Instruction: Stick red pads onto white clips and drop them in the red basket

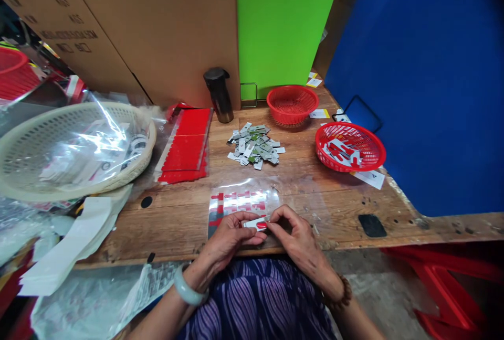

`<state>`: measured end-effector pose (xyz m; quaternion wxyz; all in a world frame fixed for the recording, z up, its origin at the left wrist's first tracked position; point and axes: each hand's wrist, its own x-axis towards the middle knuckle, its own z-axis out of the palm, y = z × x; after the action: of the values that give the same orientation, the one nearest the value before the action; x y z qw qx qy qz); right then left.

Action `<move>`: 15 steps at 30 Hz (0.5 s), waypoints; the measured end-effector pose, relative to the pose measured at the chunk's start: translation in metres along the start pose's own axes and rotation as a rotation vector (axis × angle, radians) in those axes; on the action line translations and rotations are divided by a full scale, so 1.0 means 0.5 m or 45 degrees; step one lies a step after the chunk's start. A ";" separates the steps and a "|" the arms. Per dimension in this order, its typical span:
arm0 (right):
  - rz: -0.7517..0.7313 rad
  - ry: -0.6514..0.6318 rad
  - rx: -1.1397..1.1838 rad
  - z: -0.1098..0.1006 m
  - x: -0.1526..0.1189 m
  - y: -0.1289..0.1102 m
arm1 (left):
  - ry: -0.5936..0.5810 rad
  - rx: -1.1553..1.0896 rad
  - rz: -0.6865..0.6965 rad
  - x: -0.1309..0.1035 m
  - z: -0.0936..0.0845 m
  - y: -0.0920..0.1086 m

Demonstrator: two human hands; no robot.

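Note:
Near the table's front edge, my left hand (230, 236) holds a small white piece (252, 223) between thumb and fingers. My right hand (293, 232) pinches a small red piece (261, 225) at the right end of the white one. Just behind my hands lies a clear sheet (240, 201) with rows of red shapes and a grey edge. Farther back is a loose pile of small grey, white and green pieces (255, 145). A red basket (350, 146) at the right holds white and red pieces.
Another red basket (292, 105) stands at the back, with a dark bottle (219, 94) to its left. Red sheets (185, 143) lie left of the pile. A large cream basket (147, 159) with plastic-wrapped items is at the far left. Blue board (425, 93) borders the right side.

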<state>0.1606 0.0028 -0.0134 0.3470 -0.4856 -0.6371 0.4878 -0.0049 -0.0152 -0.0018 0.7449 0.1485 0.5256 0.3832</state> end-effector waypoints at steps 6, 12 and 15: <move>-0.012 0.005 -0.016 0.002 0.001 -0.001 | 0.021 0.017 -0.007 -0.001 0.008 0.006; -0.015 0.008 -0.021 0.002 -0.002 0.002 | 0.024 0.033 -0.008 -0.001 0.007 0.006; -0.024 0.004 -0.032 0.002 -0.003 0.002 | 0.014 0.034 0.007 -0.001 0.007 0.006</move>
<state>0.1602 0.0010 -0.0146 0.3466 -0.4846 -0.6472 0.4755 -0.0031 -0.0129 0.0019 0.7390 0.1578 0.5343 0.3788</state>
